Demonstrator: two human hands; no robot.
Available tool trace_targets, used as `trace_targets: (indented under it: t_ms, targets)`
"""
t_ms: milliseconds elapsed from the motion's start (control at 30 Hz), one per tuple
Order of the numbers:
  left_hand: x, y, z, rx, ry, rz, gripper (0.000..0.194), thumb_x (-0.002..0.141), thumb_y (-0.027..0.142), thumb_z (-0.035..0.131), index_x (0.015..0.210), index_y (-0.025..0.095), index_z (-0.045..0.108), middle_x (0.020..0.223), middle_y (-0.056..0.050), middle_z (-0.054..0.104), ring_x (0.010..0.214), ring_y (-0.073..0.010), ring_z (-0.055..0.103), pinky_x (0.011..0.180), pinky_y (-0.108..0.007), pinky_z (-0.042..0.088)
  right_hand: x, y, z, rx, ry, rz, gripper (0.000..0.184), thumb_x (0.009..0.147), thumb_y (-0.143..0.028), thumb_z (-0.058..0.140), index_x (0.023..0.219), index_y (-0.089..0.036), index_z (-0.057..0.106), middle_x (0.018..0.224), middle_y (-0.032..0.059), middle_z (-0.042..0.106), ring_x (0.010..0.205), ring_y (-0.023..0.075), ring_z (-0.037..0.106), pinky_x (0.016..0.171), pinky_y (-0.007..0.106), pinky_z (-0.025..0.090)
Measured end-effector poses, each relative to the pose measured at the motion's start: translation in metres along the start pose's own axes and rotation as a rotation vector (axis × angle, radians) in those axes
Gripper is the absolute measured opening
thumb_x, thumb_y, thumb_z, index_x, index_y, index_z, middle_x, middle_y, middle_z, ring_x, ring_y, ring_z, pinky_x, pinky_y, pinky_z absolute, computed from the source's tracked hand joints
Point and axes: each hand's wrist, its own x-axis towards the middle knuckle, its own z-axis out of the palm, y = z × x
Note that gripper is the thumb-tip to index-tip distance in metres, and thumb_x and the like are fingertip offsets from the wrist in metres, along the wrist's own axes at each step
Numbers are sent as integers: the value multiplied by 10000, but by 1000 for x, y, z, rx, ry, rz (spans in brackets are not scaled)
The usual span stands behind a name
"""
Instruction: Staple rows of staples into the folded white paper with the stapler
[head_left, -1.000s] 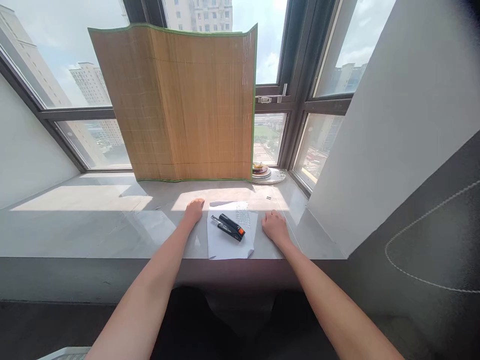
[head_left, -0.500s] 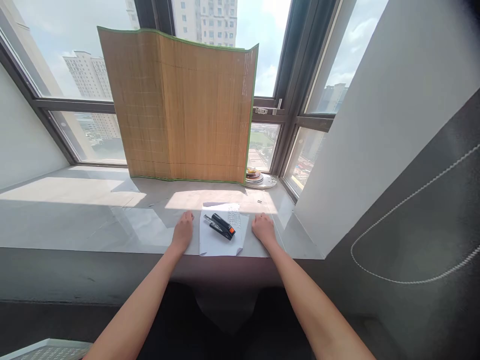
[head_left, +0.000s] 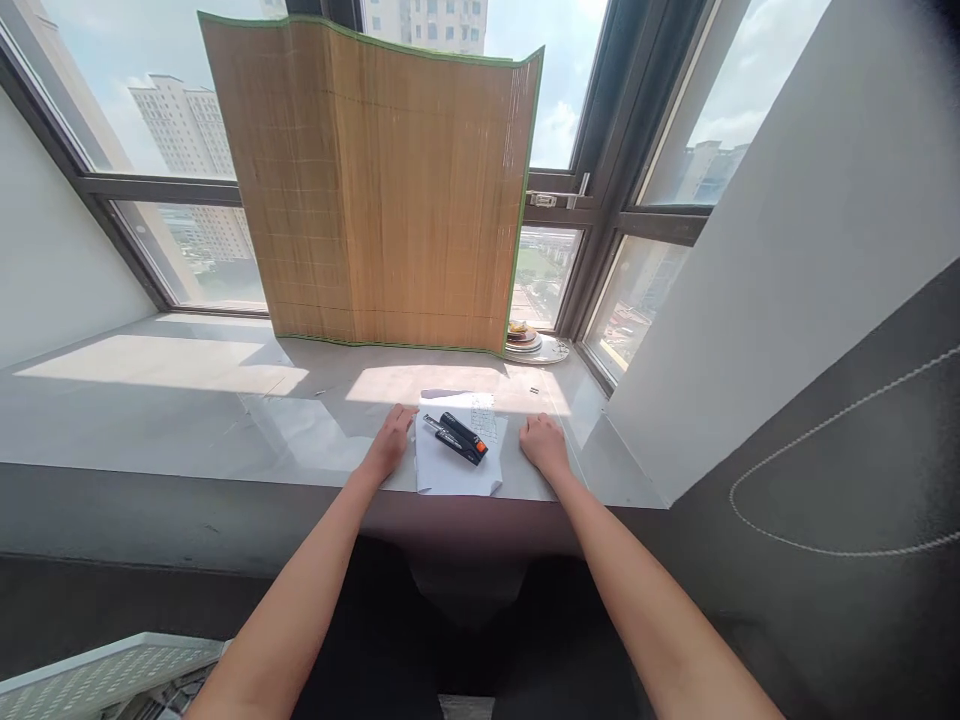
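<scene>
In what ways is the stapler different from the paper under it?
The stapler is mostly black with an orange patch; the paper is mainly white. The stapler is thick; the paper is thin. The stapler covers less area than the paper. Both lie between the left hand and the right hand.

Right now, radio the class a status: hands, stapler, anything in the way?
Left hand at left edge of the paper. Right hand curled on the sill. Black stapler lying on the paper, untouched; nothing covering it.
</scene>
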Motion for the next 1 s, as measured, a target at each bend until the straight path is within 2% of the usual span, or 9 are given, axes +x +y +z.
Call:
trace_targets:
  t_ms: [133,300,433,567,667,767,867,1000]
  targets:
    - [-1,1,-5,-123,8,22,373,1054,171,419,1319,198,680,1044,-87,638,947,-201,655,889,-350,572,1,0,0,-16,-1,6,271,1037,-218,408,1028,-156,672,1095,156,647,1080,288,597,928,389,392]
    - [1,-4,-4,-178,-22,28,315,1024,183,482,1252,223,696,1116,-85,715,985,-228,694,880,-377,574,3,-1,1,-18,-5,18,263,1026,-208,419,1034,-151,675,1110,161,644,1082,290,593,927,388,393]
    - [6,-10,1,-66,-24,-28,226,986,143,503,1083,207,697,1085,-96,738,1021,-267,687,913,-423,560,3,0,3,-16,4,14,258,1015,-201,427,1048,-146,677,1100,162,646,1074,296,590,922,396,393]
    - [9,-9,5,140,-59,-151,205,969,121,494,1031,196,675,1057,-119,729,1028,-292,647,948,-445,522,2,1,3,-13,1,-2,262,1015,-197,428,1039,-140,682,1111,180,649,1083,308,589,924,402,391]
    - [9,-4,5,197,-112,-198,257,1001,133,428,1069,202,666,1145,-127,721,1084,-286,635,977,-439,496,2,3,3,-2,10,-15,262,1020,-200,422,1028,-143,678,1108,182,652,1073,309,595,910,404,392]
    - [9,-1,4,94,-194,-157,310,1029,155,385,1167,227,654,1247,-102,723,1130,-250,658,1022,-417,485,2,4,3,-3,7,-23,257,1020,-202,424,1016,-146,674,1104,182,656,1073,310,595,899,403,392]
    - [10,1,2,23,-268,-158,322,1059,202,366,1222,240,641,1210,-76,753,1098,-228,698,1083,-419,459,1,4,3,0,5,-33,248,1018,-202,428,1001,-151,670,1099,175,658,1065,302,595,891,396,389]
    - [11,2,1,27,-296,-197,319,1071,214,358,1234,242,631,1233,-79,755,1122,-232,718,1108,-435,438,0,3,2,14,6,-32,247,1019,-204,422,992,-155,662,1087,167,653,1063,296,592,897,391,384]
